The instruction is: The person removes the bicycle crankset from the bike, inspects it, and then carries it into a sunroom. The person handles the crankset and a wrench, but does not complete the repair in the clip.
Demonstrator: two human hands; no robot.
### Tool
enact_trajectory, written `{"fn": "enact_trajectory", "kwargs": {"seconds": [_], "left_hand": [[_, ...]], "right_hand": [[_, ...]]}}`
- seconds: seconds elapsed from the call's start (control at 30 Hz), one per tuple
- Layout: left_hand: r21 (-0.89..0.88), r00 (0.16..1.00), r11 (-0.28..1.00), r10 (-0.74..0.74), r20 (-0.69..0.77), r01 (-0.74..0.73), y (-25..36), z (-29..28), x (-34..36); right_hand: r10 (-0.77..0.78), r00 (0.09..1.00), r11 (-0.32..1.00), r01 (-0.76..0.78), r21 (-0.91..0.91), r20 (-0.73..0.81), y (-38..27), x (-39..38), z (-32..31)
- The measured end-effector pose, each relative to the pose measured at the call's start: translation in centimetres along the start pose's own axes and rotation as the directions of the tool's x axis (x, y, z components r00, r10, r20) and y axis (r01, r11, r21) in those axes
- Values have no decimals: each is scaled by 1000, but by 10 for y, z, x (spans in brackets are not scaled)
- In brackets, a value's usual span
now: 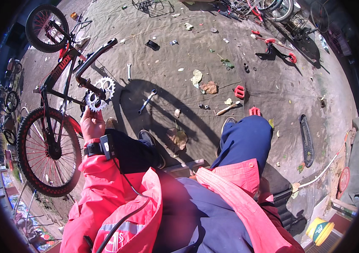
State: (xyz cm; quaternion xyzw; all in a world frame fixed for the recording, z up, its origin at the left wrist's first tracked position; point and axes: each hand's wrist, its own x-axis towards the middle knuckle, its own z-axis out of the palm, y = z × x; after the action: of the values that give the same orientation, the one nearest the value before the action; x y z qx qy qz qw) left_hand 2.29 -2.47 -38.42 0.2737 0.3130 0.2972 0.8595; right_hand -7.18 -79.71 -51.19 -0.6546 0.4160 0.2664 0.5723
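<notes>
At the left, a black and red bicycle [56, 76] stands with its fork and wheels to the far and near side. My left hand [92, 125] pinches the lower edge of a silver toothed chainring [100, 93], which sits on the crank arm [87, 82]. Its fingertips are partly hidden behind the ring. Beside my right thigh, the end of my right sleeve [267, 202] shows, with my right hand [264, 185] only a dark sliver in shadow; its fingers are hidden. Two spanners lie on the ground cloth near the bicycle, the closer spanner [147, 101] and a smaller spanner [129, 72].
Two red pedals lie ahead, one pedal [239, 91] beyond my right knee. Near them are a wooden-handled tool [228, 108] and small dark parts [204, 106]. A bicycle chain [307, 141] lies at right. Other bicycles [280, 9] stand far right; a yellow bucket [319, 231] is near right.
</notes>
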Motion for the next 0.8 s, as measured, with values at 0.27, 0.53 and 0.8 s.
{"fn": "enact_trajectory", "kwargs": {"seconds": [0.27,0.53,0.8], "left_hand": [[45,999,999,24,-28,-23,0,-1,1],[52,1000,999,-2,0,2,3,2,-1],[158,998,986,38,59,-47,7,-7,6]], "right_hand": [[11,1000,999,-11,30,25,9,15,-3],[-12,1000,996,14,-87,21,12,19,-6],[66,996,991,-72,-111,-57,3,10,3]]}}
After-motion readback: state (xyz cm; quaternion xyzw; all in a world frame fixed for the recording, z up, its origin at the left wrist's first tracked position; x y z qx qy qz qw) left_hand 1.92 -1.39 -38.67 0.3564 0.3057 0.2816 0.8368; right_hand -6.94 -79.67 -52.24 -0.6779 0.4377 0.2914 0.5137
